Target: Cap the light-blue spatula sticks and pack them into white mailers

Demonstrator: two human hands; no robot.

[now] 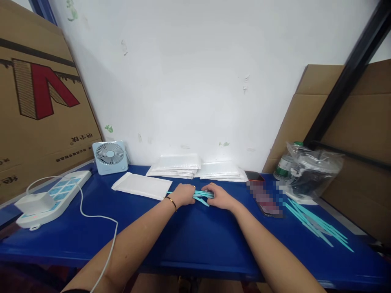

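My left hand [183,194] is closed around a bunch of thin teal strips [202,194] above the middle of the blue table. At the other end of the bunch, my right hand [221,196] has its fingers curled on the same strips. One strip slants down out of the bunch between the hands. What the strips are exactly I cannot make out. Just left of my left hand lies a flat white padded envelope [143,185], and one strip tip reaches its right edge. More teal strips [317,224] lie in a loose pile at the far right.
Two stacks of white envelopes, a left stack [175,165] and a right stack [221,170], lie by the wall. A small fan [110,156], a power strip [58,197] with a cable, a phone [265,199], a bottle [284,167] and a plastic bag [314,171] surround the work area.
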